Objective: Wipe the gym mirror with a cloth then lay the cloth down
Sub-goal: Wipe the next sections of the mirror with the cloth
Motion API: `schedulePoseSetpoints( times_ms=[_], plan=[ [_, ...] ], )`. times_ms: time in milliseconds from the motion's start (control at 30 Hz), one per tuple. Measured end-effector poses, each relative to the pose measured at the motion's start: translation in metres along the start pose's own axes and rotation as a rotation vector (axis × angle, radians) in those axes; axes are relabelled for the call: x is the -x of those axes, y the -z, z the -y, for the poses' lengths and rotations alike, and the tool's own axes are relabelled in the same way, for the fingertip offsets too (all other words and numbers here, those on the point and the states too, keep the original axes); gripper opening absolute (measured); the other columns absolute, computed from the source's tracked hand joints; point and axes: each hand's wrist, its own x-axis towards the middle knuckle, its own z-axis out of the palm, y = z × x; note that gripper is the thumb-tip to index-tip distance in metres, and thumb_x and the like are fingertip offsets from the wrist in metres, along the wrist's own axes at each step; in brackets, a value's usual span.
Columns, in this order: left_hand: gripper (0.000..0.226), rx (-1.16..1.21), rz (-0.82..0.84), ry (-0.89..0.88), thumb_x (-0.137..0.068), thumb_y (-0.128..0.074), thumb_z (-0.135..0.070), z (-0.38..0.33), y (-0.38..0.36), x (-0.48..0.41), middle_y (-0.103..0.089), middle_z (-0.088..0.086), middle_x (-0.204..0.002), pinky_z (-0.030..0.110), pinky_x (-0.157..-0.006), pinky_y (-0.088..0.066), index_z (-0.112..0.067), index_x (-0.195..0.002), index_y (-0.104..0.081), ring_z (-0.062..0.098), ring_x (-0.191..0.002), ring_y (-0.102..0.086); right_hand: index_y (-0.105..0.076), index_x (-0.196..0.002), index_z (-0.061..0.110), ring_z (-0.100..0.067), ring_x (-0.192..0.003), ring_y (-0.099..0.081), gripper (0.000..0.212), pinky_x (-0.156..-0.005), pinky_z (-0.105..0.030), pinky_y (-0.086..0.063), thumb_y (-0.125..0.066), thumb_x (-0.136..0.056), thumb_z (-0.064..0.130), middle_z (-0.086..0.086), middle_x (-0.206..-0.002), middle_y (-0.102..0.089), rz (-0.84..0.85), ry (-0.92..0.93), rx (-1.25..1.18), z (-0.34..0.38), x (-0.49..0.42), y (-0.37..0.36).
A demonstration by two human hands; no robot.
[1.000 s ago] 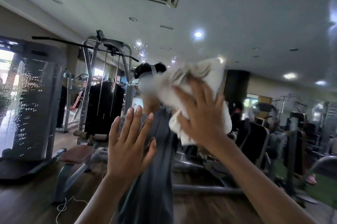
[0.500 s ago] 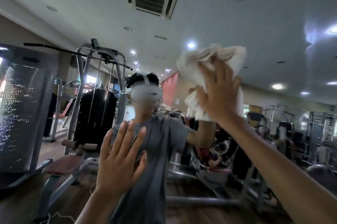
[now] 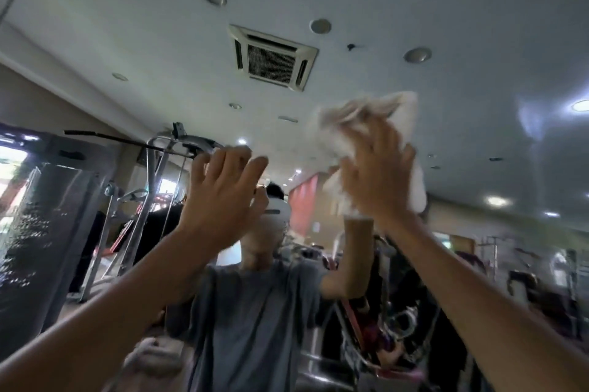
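Our right hand presses the crumpled white terry cloth high on the mirror glass, fingers splayed; left hand spread, empty (no legible writing).

No text, label, brand, number or sign can be read anywhere in the head view. The picture is blurred by motion, and nothing on the reflected machines, walls or ceiling resolves into letters or figures.
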Motion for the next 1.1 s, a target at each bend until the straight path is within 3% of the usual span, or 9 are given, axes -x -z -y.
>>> schedulePoseSetpoints(
  times_ms=[133, 200, 467, 600, 733, 800, 967, 1033, 1100],
  plan=[
    [0.038, 0.079, -0.117, 0.078, -0.091, -0.050, -0.022, 0.001, -0.008, -0.051, -0.054, 0.016, -0.130, 0.047, -0.096, -0.031, -0.010, -0.126, -0.057, 0.032, -0.119, -0.046, -0.040, -0.144, 0.035, -0.026, -0.141, -0.035, 0.059, -0.095, -0.047, -0.033, -0.049, -0.086, 0.042, -0.005, -0.155, -0.037, 0.191, 0.842, 0.041, -0.036, 0.031, 0.010],
    [0.045, 0.119, -0.093, 0.115, -0.096, -0.042, -0.027, 0.006, -0.013, -0.072, -0.049, 0.018, -0.142, 0.049, -0.103, -0.031, -0.009, -0.136, -0.051, 0.035, -0.133, -0.043, -0.047, -0.139, 0.033, -0.029, -0.138, -0.043, 0.056, -0.095, -0.051, -0.038, -0.052, -0.084, 0.041, -0.006, -0.152, -0.043, 0.259, 0.961, 0.029, -0.077, 0.021, 0.014],
    [0.063, -0.006, 0.004, 0.111, -0.099, -0.023, -0.044, 0.005, -0.029, -0.085, -0.019, 0.014, -0.166, 0.051, -0.121, -0.005, -0.023, -0.159, -0.025, 0.031, -0.154, -0.012, -0.049, -0.138, 0.030, -0.030, -0.131, -0.039, 0.053, -0.098, -0.050, -0.035, -0.043, -0.086, 0.039, -0.005, -0.146, -0.042, -0.027, -0.169, 0.068, -0.037, -0.096, -0.004],
    [0.061, -0.006, 0.010, 0.077, -0.098, -0.027, -0.040, 0.008, -0.029, -0.084, -0.022, 0.016, -0.165, 0.053, -0.120, -0.010, -0.019, -0.155, -0.035, 0.033, -0.153, -0.016, -0.046, -0.140, 0.033, -0.025, -0.139, -0.035, 0.051, -0.100, -0.052, -0.034, -0.044, -0.090, 0.038, -0.005, -0.153, -0.039, -0.020, 0.350, 0.011, 0.004, -0.053, -0.013],
    [0.059, -0.021, -0.027, 0.073, -0.099, -0.028, -0.033, 0.010, -0.030, -0.084, -0.029, 0.018, -0.162, 0.056, -0.118, -0.016, -0.019, -0.155, -0.037, 0.035, -0.151, -0.023, -0.042, -0.144, 0.030, -0.026, -0.139, -0.038, 0.064, -0.098, -0.045, -0.034, -0.049, -0.082, 0.041, -0.007, -0.154, -0.040, 0.150, 0.962, -0.020, -0.064, -0.044, 0.006],
    [0.058, -0.019, -0.030, 0.082, -0.100, -0.024, -0.033, 0.009, -0.031, -0.084, -0.029, 0.016, -0.162, 0.055, -0.119, -0.016, -0.020, -0.156, -0.035, 0.033, -0.152, -0.022, -0.039, -0.147, 0.028, -0.027, -0.137, -0.040, 0.071, -0.098, -0.045, -0.040, -0.049, -0.078, 0.039, -0.007, -0.154, -0.040, 0.164, 0.820, 0.021, -0.101, -0.080, 0.010],
    [0.059, 0.000, -0.031, 0.083, -0.101, -0.020, -0.040, 0.011, -0.030, -0.083, -0.026, 0.014, -0.164, 0.053, -0.120, -0.014, -0.023, -0.157, -0.032, 0.030, -0.153, -0.018, -0.041, -0.146, 0.032, -0.025, -0.139, -0.033, 0.062, -0.106, -0.053, -0.032, -0.039, -0.086, 0.047, 0.001, -0.155, -0.035, -0.035, -0.175, 0.012, -0.057, -0.149, -0.006],
    [0.059, 0.012, -0.041, 0.080, -0.101, -0.023, -0.041, 0.011, -0.030, -0.082, -0.025, 0.013, -0.164, 0.052, -0.120, -0.013, -0.024, -0.156, -0.033, 0.029, -0.153, -0.018, -0.041, -0.145, 0.033, -0.023, -0.140, -0.031, 0.055, -0.106, -0.050, -0.026, -0.043, -0.091, 0.043, 0.002, -0.156, -0.033, -0.077, -0.217, -0.011, -0.010, -0.151, -0.013],
    [0.059, 0.005, -0.055, 0.091, -0.100, -0.027, -0.041, 0.012, -0.031, -0.081, -0.028, 0.012, -0.164, 0.051, -0.120, -0.014, -0.024, -0.155, -0.037, 0.029, -0.153, -0.021, -0.040, -0.147, 0.034, -0.022, -0.143, -0.030, 0.058, -0.104, -0.049, -0.028, -0.036, -0.090, 0.044, 0.002, -0.159, -0.031, -0.044, 0.052, -0.026, 0.011, -0.136, -0.021]
  ],
)
